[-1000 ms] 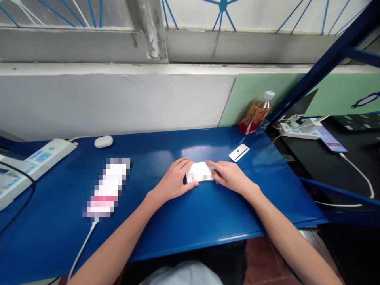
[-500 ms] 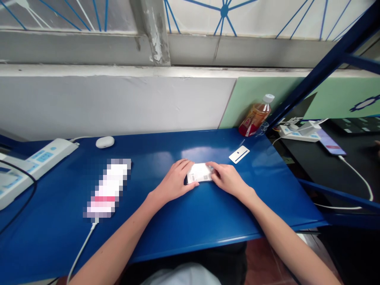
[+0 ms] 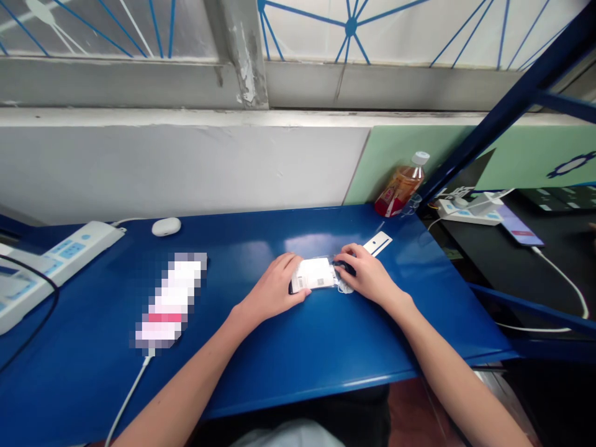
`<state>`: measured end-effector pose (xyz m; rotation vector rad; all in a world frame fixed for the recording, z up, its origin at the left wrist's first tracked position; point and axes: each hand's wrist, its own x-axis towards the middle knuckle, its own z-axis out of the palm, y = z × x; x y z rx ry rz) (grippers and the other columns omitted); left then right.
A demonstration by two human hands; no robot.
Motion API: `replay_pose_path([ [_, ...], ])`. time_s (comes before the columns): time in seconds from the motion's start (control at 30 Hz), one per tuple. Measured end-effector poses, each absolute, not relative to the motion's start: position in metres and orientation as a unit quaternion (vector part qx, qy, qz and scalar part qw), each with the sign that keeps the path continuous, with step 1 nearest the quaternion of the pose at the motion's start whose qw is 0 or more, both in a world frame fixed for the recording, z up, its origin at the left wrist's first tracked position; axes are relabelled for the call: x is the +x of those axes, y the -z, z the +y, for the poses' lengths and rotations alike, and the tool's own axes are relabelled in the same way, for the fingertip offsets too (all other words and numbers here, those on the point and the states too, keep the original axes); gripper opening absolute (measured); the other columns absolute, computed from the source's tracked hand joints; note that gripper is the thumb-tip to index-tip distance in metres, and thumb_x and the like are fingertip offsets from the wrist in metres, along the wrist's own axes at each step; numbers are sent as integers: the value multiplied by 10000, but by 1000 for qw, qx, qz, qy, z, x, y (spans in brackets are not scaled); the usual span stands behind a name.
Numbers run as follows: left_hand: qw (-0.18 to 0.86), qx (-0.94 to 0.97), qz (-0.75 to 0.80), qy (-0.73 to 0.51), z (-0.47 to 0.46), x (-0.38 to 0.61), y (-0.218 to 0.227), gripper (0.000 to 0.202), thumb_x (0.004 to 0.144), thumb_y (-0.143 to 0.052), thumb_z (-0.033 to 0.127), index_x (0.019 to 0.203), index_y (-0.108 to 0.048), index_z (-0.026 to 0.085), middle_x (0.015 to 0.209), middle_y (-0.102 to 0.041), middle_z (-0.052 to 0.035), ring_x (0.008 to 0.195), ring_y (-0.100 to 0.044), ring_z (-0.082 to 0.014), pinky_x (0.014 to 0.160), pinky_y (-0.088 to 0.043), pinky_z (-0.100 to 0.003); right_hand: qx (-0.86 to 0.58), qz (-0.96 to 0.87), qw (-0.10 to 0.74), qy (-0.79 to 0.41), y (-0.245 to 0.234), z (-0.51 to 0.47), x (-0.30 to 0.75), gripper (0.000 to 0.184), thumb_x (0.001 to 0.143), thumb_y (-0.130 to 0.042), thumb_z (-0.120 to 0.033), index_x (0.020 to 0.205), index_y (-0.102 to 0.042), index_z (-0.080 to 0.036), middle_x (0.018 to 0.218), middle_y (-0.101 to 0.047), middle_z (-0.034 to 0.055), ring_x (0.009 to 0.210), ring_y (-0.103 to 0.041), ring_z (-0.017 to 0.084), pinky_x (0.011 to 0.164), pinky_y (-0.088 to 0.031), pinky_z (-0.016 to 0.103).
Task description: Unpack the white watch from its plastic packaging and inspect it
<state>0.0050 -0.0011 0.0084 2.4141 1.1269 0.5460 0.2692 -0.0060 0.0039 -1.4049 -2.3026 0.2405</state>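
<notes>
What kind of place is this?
It looks like a study or work corner, maybe in a shared room, though I can't be sure. There's a blue desk, a long white power strip on it, and a black table next to it.

From my remote seat, I'd call this a dormitory or shared study room. I see a glossy blue desktop (image 3: pixel 298 347) across the centre and a slanting dark-blue metal frame (image 3: pixel 514 99) upper right.

Pale wall (image 3: pixel 186 167) at far left, green panel (image 3: pixel 419 138) at far right, blue-patterned windows (image 3: pixel 302 37) above, peeling grey post (image 3: pixel 246 62) between; glossy blue desk (image 3: pixel 316 335), blue metal frame (image 3: pixel 493 117) right; reddish floor (image 3: pixel 410 403) near
</notes>
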Motion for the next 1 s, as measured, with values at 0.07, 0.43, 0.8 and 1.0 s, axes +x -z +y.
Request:
replay_pose_path([
  [0.07,209,870,402,-194,0,4,-8,532,846,-654,351,1317,-480,173,1348,-544,-161,1331,-448,-354,1080,-419,-509,-487,-843,219,-68,-4,-4,272,166,932,-554,-252,1001,-695,-197,1067,-643,124,948,-601,264,785,-520,388],
  [0.43,203,872,403,-188,-2,5,-3,656,891,-610,440,1449,-388,177,1452,-471,-163,1394,-370,-356,1128,-360,-539,-428,-868,183,-172,-20,-8,275,291,909,-613,-275,1185,-665,-197,1099,-676,115,1013,-603,276,897,-514,449],
  [0.8,201,879,390,-188,-2,6,-2,543,930,-572,466,1385,-438,202,1373,-543,-138,1381,-380,-348,1111,-367,-538,-422,-871,200,-152,-10,-5,274,251,898,-652,-294,1128,-704,-208,1084,-666,116,996,-604,269,879,-526,441],
  [1.0,206,880,388,-182,-2,4,-4,522,929,-576,452,1366,-448,197,1371,-543,-135,1384,-375,-346,1103,-379,-537,-412,-873,216,-150,-12,-4,272,201,916,-626,-285,1081,-718,-216,1068,-671,117,1000,-606,267,877,-528,447],
])
